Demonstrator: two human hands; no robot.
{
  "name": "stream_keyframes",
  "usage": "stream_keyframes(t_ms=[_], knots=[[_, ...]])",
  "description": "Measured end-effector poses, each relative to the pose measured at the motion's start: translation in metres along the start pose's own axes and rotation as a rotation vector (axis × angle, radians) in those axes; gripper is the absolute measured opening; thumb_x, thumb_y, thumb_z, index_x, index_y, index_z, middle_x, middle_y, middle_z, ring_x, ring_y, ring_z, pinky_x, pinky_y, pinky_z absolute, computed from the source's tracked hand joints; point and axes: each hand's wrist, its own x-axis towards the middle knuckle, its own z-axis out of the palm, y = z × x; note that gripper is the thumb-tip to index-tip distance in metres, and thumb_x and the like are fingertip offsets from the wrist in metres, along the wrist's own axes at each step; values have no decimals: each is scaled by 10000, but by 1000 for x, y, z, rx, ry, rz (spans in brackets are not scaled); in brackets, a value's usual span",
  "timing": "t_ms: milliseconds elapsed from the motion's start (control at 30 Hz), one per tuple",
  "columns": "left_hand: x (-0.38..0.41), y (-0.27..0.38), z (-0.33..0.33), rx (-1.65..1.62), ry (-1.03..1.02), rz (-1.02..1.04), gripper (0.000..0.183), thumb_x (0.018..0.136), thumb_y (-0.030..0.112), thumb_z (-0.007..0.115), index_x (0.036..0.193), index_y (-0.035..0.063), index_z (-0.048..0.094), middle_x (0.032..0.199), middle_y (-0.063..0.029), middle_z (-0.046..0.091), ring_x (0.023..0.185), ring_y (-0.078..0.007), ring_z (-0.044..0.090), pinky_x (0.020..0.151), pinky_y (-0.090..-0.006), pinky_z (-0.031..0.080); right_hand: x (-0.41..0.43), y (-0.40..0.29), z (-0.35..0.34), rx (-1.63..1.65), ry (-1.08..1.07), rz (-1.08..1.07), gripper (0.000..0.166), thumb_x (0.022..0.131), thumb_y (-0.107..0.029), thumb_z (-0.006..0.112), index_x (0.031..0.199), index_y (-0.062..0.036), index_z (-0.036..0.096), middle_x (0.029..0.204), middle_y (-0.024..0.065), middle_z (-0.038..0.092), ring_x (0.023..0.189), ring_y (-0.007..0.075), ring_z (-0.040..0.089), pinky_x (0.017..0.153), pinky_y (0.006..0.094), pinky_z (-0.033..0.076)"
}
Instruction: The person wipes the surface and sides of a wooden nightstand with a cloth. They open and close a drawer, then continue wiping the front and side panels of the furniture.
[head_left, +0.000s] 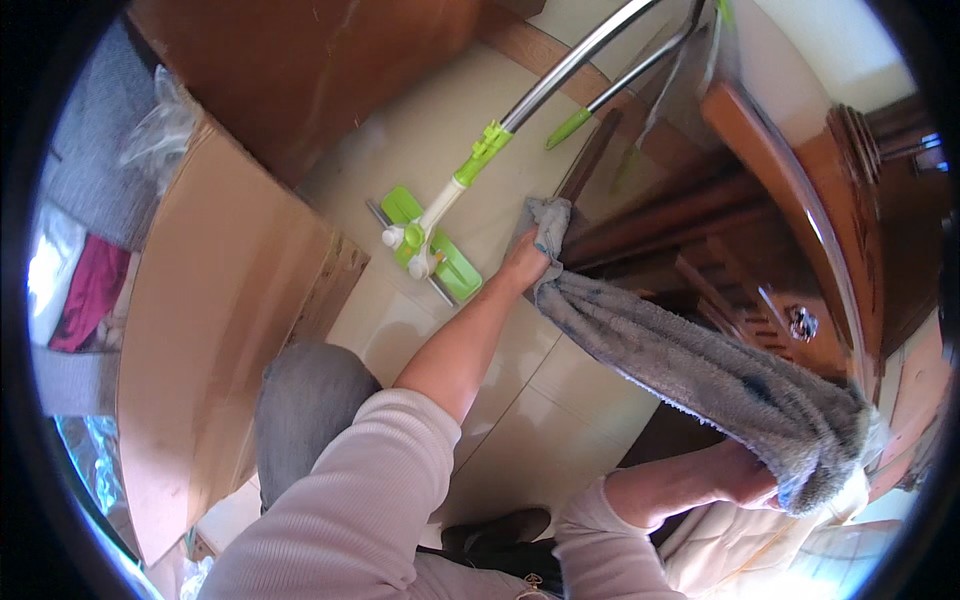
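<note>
A grey-brown plush towel stretches in long folds between my two hands. My left hand, arm extended, grips its far end, and a light grey bunch of cloth sticks out past the fingers beside a dark wooden furniture edge. At the lower right my right hand holds the other end, its fingers mostly hidden under the folds. Just left of my left hand, a flat mop with a green head and white joint stands on the tiled floor, its metal pole rising to the upper right.
Polished wooden furniture with a shiny knob stands at the right. A second green-tipped handle leans behind the mop pole. A large cardboard box is on the left, before a grey sofa. Beige cloth lies at lower right.
</note>
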Motion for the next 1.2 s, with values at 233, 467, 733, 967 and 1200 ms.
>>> stream_keyframes(t_ms=[233,467,733,967,1200], knots=[[44,38,0,-266,-162,-89,720,884,578,342,1239,-33,479,1241,-172,526,1175,-272,461,986,-329,328,63,-30,58,120,228,-162,513,896,-219,561,1314,17,379,1296,201,452,1184,272,450,1011,396,345],[128,40,3,219,-294,34,684,889,540,277,1270,-2,447,1274,-193,494,1200,-283,450,976,-337,343,98,-87,53,-157,-227,-304,454,931,-278,448,1172,105,492,1157,236,543,1032,318,535,909,405,413],[176,17,20,29,-169,211,367,943,316,344,1122,51,524,1113,-144,552,1082,-265,498,940,-336,377,112,-88,72,-258,-240,-458,377,907,-242,434,1094,69,539,1046,215,584,949,321,572,867,413,443],[164,17,43,-78,-159,-1,407,949,419,352,1102,97,550,1045,-47,550,962,-163,501,843,-299,423,119,-103,67,-287,-277,-519,273,902,-148,427,978,52,596,909,195,624,845,295,594,783,376,464],[154,-31,14,-335,-63,122,482,949,432,369,1244,71,494,1191,-71,526,1083,-165,473,926,-301,387,67,-93,67,-260,-436,-609,324,899,-296,522,1027,-4,578,943,130,593,905,288,571,916,420,423]])
